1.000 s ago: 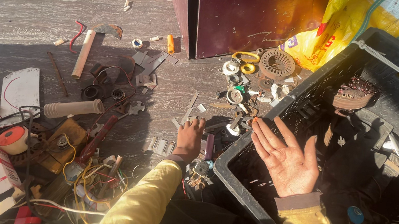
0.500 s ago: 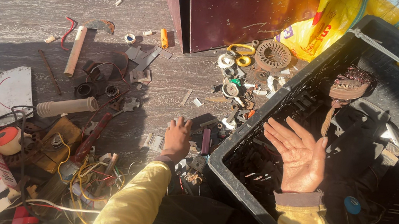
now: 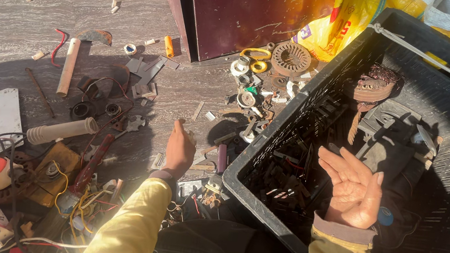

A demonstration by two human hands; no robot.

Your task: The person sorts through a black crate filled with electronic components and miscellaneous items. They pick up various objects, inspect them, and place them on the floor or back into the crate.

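The left hand is laid knuckles-up on the scrap-strewn floor, just beside a small white piece. The right hand is held open, palm up, inside the black crate, near its left wall.

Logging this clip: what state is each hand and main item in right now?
Left hand: fingers curled, down on small scrap on the floor.
Right hand: open, palm up, empty, over the crate.
Black crate: open-topped, partly filled with parts.
White tube: lying flat.
Yellow bag: crumpled.
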